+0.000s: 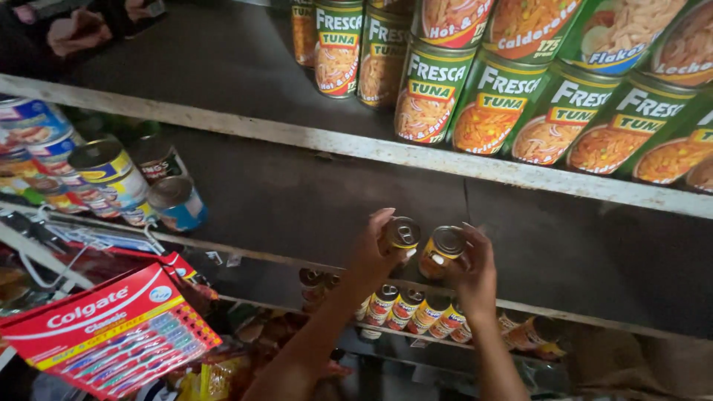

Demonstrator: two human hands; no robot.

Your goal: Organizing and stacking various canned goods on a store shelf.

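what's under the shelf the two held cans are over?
Under that shelf, a lower shelf holds a row of small cans. The hands and forearms cover part of the row; farther back is dark.

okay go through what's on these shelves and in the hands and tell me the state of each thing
Left hand: gripping a small yellow can, upright, sealed.
Right hand: gripping a second yellow can, tilted, sealed.
Green cans: upright, stacked in two tiers.
Blue-labelled cans: stacked.
Toothbrush pack: unopened.
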